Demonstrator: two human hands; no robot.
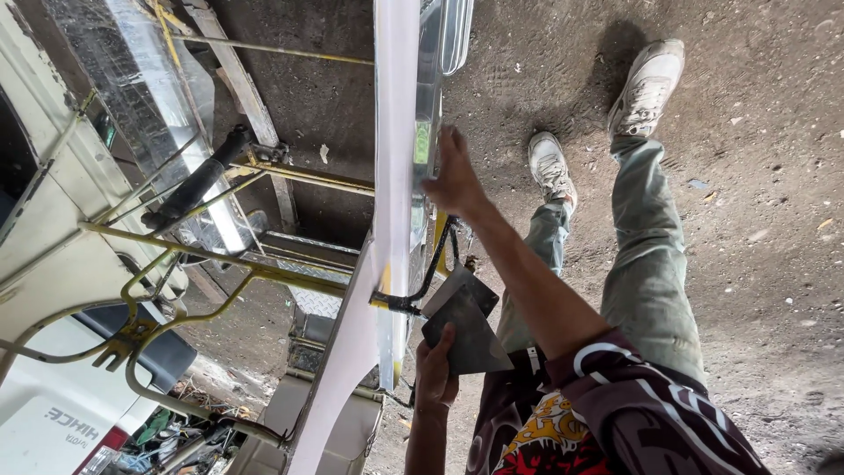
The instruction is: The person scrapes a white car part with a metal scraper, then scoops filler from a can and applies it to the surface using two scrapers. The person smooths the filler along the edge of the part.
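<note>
Dirt ground [756,176]; right hand [453,176] on panel [396,132]; left hand [435,369] holds two spreaders [466,330].

Two flat grey metal scraper plates [466,327], overlapped, beside the pale upright body panel [396,176].

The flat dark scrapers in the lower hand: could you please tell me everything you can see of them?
The scrapers are two thin, flat, dark grey blades that look like metal, stacked and fanned so their corners stick out at different angles. Their surfaces look dull and smeared. The left hand grips them from below, thumb across the lower blade, beside the long white panel. They lie close to the panel's edge, but whether they touch it cannot be told. The right hand rests higher up on the panel, apart from them.
</note>
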